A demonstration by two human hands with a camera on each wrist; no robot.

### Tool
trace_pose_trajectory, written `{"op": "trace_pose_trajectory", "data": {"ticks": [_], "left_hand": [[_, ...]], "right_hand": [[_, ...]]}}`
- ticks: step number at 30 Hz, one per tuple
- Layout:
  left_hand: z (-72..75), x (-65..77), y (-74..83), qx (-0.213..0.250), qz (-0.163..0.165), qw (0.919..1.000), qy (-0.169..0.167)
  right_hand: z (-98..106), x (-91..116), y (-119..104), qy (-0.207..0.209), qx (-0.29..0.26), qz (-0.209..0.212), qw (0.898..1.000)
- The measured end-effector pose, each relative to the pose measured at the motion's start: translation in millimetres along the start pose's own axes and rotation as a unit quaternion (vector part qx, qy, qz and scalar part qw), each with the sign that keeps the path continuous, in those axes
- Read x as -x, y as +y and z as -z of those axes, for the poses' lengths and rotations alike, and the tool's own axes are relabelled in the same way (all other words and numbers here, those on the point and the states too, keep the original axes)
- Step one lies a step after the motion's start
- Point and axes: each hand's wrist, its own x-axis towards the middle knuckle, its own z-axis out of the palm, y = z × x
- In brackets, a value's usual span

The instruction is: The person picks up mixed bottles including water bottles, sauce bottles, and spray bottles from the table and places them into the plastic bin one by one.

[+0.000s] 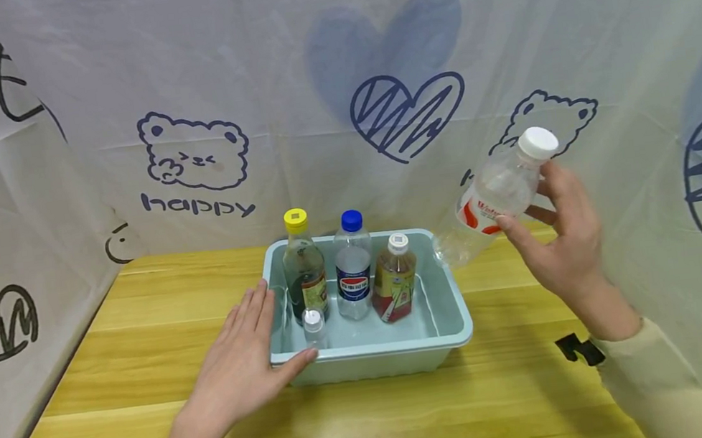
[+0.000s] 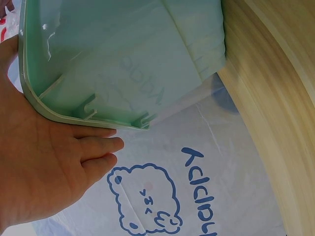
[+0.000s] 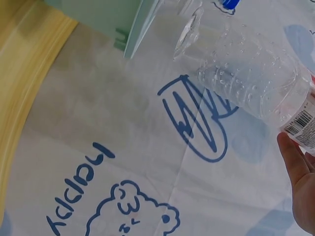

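Note:
My right hand [image 1: 564, 238] grips a clear plastic bottle [image 1: 499, 184] with a white cap and a red-and-white label. The bottle tilts, its base towards the right rim of a pale green plastic bin [image 1: 366, 351]. In the right wrist view the clear bottle [image 3: 246, 69] shows water drops inside and a barcode on its label. At the bin's front left corner, my left hand [image 1: 237, 362] rests on the rim with straight fingers along the left side and the thumb on the front edge. The left wrist view shows the left hand [image 2: 54, 162] against the bin's outer wall [image 2: 123, 54].
Inside the bin stand a yellow-capped bottle of dark liquid [image 1: 304, 267], a blue-capped cola bottle [image 1: 353, 269], a white-capped bottle with reddish-brown contents [image 1: 395, 279] and a small clear bottle [image 1: 314, 330]. The bin sits on a wooden table [image 1: 149, 386], before a printed white cloth [image 1: 282, 75].

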Motion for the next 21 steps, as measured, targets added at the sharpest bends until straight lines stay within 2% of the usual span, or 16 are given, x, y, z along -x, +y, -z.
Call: {"op": "trace_pose_trajectory", "data": {"ticks": [4, 11, 21], "left_hand": [[-0.3, 0.2, 0.1, 0.001, -0.001, 1.0, 0.002], [-0.2, 0.4, -0.1, -0.001, 0.0, 1.0, 0.003], [-1.2, 0.4, -0.4, -0.003, -0.001, 1.0, 0.001]], "right_hand": [[-3, 4, -4, -0.008, -0.007, 0.005, 1.0], [-14, 10, -13, -0.012, -0.054, 0.025, 0.998], [-25, 21, -20, -0.047, -0.066, 0.039, 0.996]]}}
